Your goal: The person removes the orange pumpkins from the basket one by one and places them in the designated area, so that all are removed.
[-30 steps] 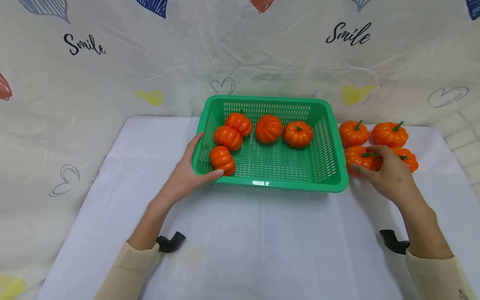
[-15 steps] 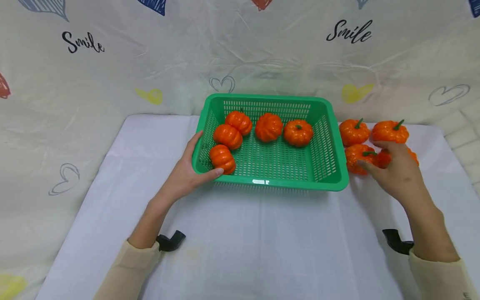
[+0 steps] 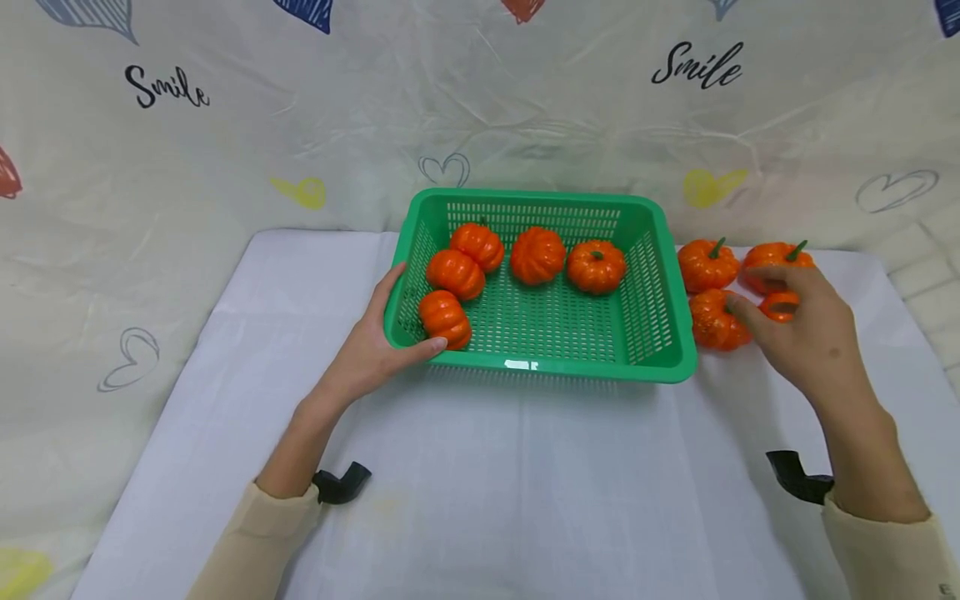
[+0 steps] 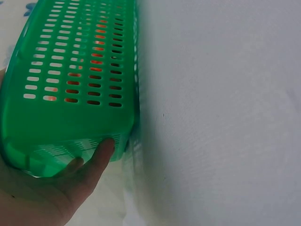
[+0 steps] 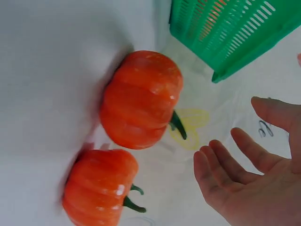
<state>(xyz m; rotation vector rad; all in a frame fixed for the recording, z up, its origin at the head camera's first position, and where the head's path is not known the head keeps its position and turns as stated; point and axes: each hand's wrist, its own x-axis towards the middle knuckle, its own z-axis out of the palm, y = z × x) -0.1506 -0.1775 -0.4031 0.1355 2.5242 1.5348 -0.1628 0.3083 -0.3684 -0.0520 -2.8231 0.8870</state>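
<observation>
At the green basket [image 3: 585,370], five pumpkins [image 3: 537,256] inside, our left hand [image 3: 375,342] grips the left end; our right hand [image 3: 806,333], fingers loosely spread and holding nothing, hovers over four pumpkins [image 3: 708,265] just outside.

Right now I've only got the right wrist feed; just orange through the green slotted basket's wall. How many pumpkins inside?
Observer: Head view shows five orange pumpkins in the green slotted basket.
Operator: Copy. Anything holding it?
Observer: Yes, the left hand grips its left end.
Operator: I see two outside. Is that all?
Observer: No, the head view shows four loose pumpkins to the right of the basket.
</observation>
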